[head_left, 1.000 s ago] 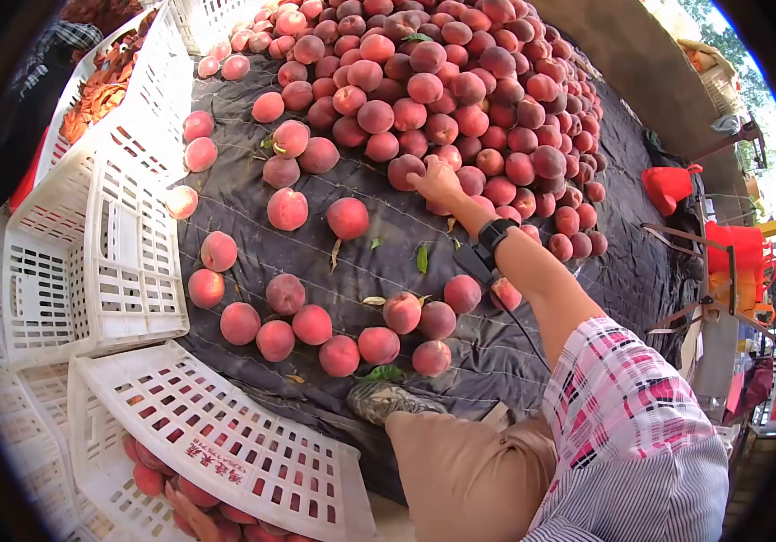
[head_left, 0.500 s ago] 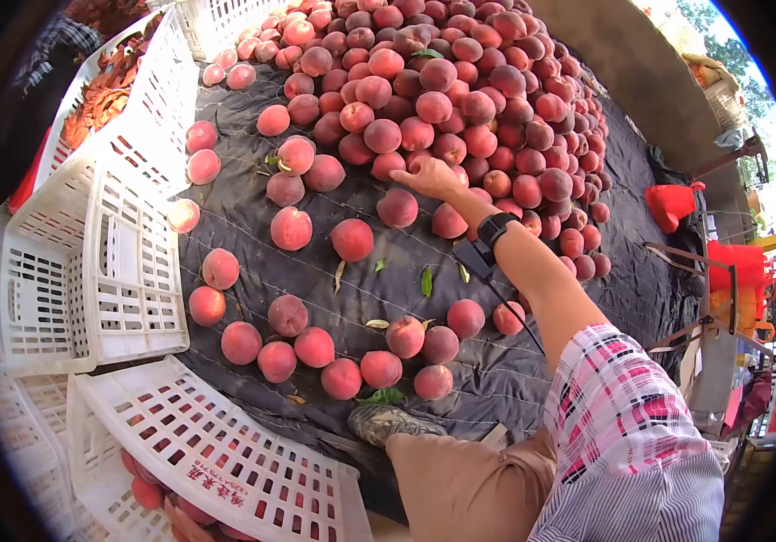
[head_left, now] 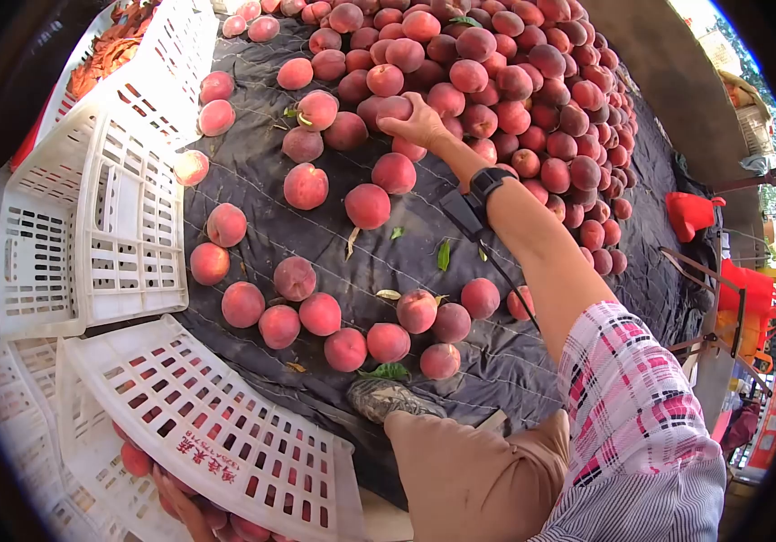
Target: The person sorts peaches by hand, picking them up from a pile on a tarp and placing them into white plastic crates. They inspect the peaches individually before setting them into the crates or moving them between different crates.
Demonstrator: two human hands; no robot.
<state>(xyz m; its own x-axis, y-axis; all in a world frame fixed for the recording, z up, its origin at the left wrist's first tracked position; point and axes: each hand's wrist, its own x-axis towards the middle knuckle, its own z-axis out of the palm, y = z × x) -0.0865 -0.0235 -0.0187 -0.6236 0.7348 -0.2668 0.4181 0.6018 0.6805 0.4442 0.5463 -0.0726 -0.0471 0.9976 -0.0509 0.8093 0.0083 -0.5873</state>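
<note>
My right hand [head_left: 419,126] reaches to the near edge of a large heap of peaches [head_left: 514,86]. Its thumb and fingers are closed around one peach [head_left: 394,109] there. At the lower left, my left hand [head_left: 185,511] is inside a white slotted crate [head_left: 225,434] that leans toward me. Its fingers look stretched out along the peaches [head_left: 136,460] in that crate; the crate wall hides part of the hand. Single peaches [head_left: 306,186] lie scattered on the black ground sheet [head_left: 270,239] between heap and crate.
White crates [head_left: 135,235] line the left side, one holding crumpled orange material [head_left: 112,68]. My shoe [head_left: 392,398] and bent knee are at the sheet's near edge. A cable runs from a dark device [head_left: 464,213] by my right wrist. Red containers [head_left: 693,215] stand at the right.
My right hand has moved farther into the heap's edge and closed around a peach. My left hand shows farther up among the peaches in the crate. The view has shifted slightly.
</note>
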